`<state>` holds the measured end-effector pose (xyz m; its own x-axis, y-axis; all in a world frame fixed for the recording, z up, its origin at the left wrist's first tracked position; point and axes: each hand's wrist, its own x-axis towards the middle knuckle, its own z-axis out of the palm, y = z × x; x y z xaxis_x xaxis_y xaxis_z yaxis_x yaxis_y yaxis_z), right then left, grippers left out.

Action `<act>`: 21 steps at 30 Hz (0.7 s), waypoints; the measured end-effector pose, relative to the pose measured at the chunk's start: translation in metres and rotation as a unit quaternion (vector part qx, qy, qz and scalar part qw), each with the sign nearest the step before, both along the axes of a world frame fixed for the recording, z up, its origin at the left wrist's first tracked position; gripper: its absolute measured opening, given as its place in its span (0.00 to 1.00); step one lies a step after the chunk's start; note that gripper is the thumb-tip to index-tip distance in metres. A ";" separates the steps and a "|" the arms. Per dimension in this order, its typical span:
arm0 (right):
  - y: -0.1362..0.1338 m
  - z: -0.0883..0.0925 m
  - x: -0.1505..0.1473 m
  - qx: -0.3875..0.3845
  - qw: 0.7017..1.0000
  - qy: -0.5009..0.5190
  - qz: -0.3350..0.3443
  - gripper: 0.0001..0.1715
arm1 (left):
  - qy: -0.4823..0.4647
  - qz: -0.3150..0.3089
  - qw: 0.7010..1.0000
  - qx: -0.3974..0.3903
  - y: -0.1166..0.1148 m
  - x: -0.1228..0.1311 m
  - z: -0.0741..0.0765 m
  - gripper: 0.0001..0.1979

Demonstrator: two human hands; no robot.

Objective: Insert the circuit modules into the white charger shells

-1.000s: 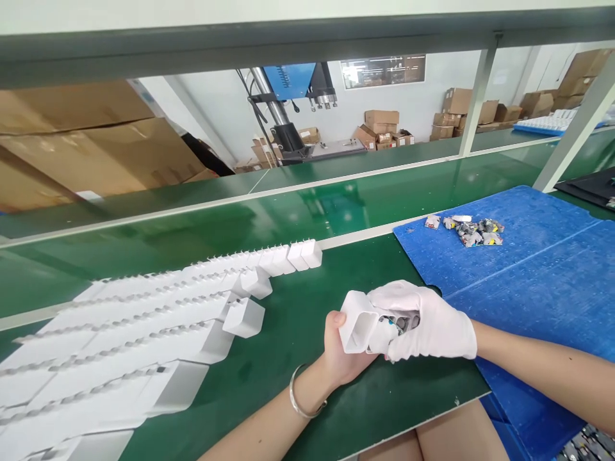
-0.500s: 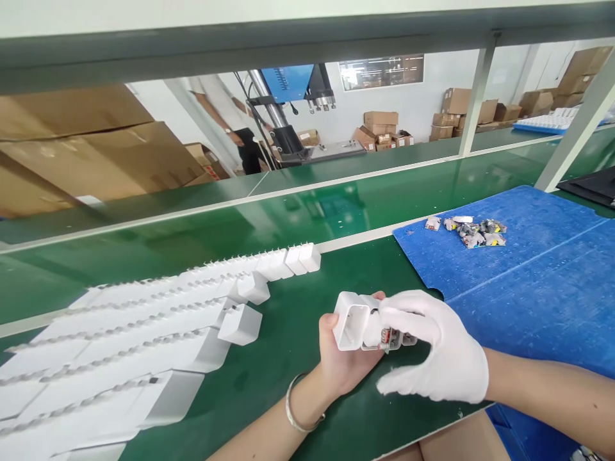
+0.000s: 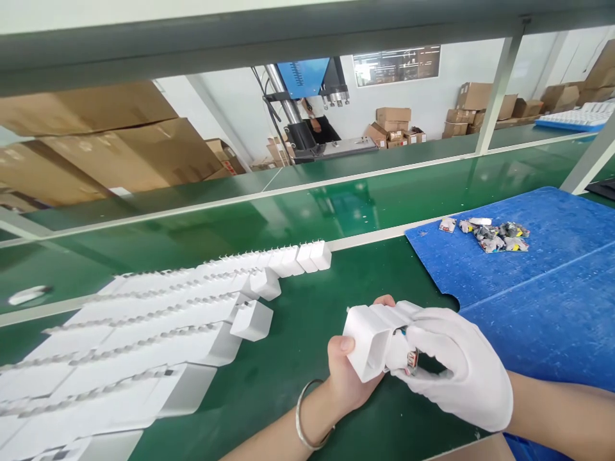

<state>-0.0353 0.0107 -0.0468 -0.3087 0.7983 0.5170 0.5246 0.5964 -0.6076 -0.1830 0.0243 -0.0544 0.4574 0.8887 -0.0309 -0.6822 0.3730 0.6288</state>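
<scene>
The left hand (image 3: 353, 379), bare, is closed around a white charger housing (image 3: 369, 339). The thumb lies along its near edge and the fingertips show over the far side. The housing sits low in the middle of the view, held just above the green bench (image 3: 288, 349), with its open end tilted toward the camera's left. A metal bangle (image 3: 307, 424) circles the left wrist.

The right hand (image 3: 459, 378) wears a white glove. It curls in from the right, its fingers pinched on a small circuit board (image 3: 411, 360) that sits at the housing's right end, touching it (how far the board goes into the shell cannot be told).

To the left, rows of white housings (image 3: 144, 333) lie side by side on the bench with their metal prongs up, and one housing at the near end of a row is turned slightly out of line. To the right lies a blue mat (image 3: 552, 288), and a heap of small circuit boards (image 3: 494, 235) rests near its far edge, well apart from both hands. Beyond the bench runs a green conveyor belt (image 3: 240, 221), with one loose white piece (image 3: 26, 294) at its left. Past it are cardboard boxes (image 3: 110, 144) and a blue press machine (image 3: 302, 75).
</scene>
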 end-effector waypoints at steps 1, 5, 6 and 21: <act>0.000 -0.002 -0.001 -0.002 1.000 0.003 -0.001 0.05 | 0.000 0.003 1.000 0.006 -0.001 0.000 0.000 0.28; 0.000 -0.005 0.000 -0.013 1.000 0.018 -0.004 0.07 | 0.005 0.028 0.999 0.021 -0.004 0.002 0.003 0.28; 0.001 -0.004 0.000 -0.016 1.000 0.019 -0.004 0.09 | 0.008 0.036 0.999 0.019 -0.005 0.003 0.003 0.27; 0.003 0.008 0.006 -0.081 0.992 0.072 0.063 0.15 | 0.021 0.054 0.998 -0.038 -0.008 0.003 0.005 0.26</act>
<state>-0.0288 0.0136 -0.0389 -0.3432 0.8347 0.4306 0.3538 0.5396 -0.7640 -0.1799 0.0161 -0.0492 0.3557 0.9272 -0.1178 -0.6942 0.3465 0.6309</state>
